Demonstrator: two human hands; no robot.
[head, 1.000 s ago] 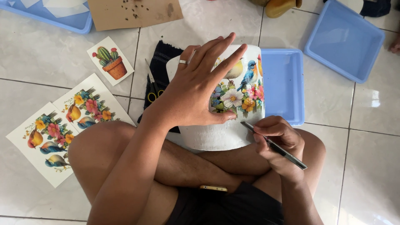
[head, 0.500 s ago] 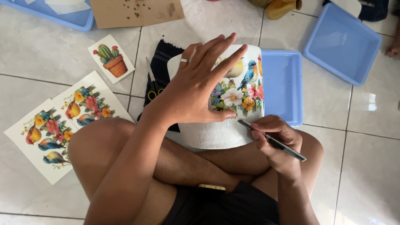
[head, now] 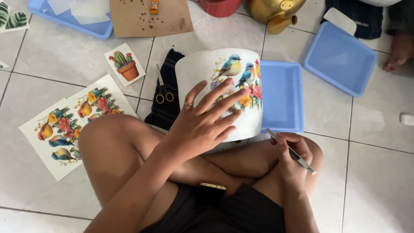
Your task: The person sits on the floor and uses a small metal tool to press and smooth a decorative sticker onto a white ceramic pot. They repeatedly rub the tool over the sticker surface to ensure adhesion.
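A white pot (head: pixel 202 69) lies on its side across my crossed legs, with a picture of birds and flowers (head: pixel 241 80) stuck on its wall. My left hand (head: pixel 202 121) rests flat on the pot, fingers spread over the lower edge of the picture. My right hand (head: pixel 291 153) sits on my right knee, just right of the pot, shut on thin metal tweezers (head: pixel 297 155) that point up and left.
Bird and flower picture sheets (head: pixel 64 125) and a cactus picture (head: pixel 125 64) lie on the tiled floor at left. Scissors (head: pixel 163 92) rest on a dark cloth (head: pixel 166 108). Blue trays (head: pixel 282 97) (head: pixel 338 58) lie at right, a gold pot (head: pixel 276 11) and cardboard (head: pixel 148 17) beyond. Another person's foot (head: pixel 396 54) is at far right.
My left hand has slid down the pot, uncovering the birds of the picture. My right hand with the tweezers has drawn back from the pot to my knee.
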